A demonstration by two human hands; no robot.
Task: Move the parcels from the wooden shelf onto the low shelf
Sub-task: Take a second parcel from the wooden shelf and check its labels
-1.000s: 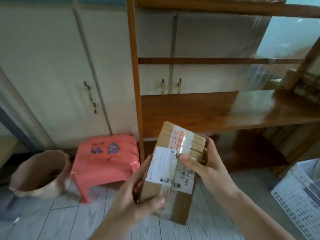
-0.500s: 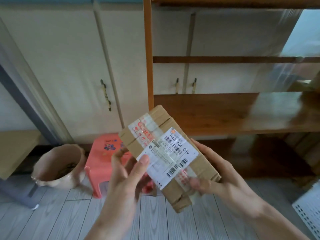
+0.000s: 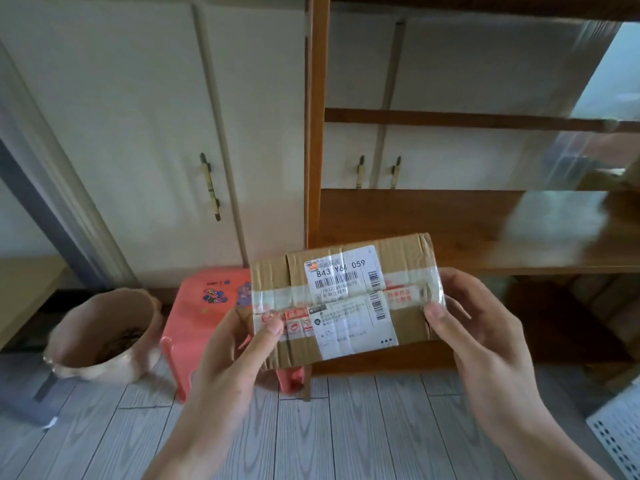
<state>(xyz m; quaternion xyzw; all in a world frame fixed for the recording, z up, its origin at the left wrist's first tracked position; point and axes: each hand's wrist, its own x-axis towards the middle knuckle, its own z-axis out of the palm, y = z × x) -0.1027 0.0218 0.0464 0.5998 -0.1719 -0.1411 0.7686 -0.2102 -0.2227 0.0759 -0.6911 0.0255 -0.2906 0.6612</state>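
Note:
A brown cardboard parcel (image 3: 405, 258) with clear tape and a white shipping label is held level in front of me, label facing up. My left hand (image 3: 235, 355) grips its left end, thumb on the taped top. At the right end, my right hand (image 3: 485, 337) holds on with the thumb on the top edge. The parcel hangs in front of the wooden shelf (image 3: 450, 220), just below its middle board and near the left upright post. A light wooden surface (image 3: 24, 292) shows at the far left edge; I cannot tell whether it is the low shelf.
A pink plastic stool (image 3: 204, 306) stands on the grey plank floor left of the shelf post. A beige bin (image 3: 104, 337) sits further left. White cupboard doors (image 3: 138, 133) lie behind. A white perforated crate (image 3: 620, 431) is at the lower right corner.
The parcel has turned from nearly upright, through a diagonal tilt, to lying level between both hands. The view has swung left, so the shelf post and stool sit further right.

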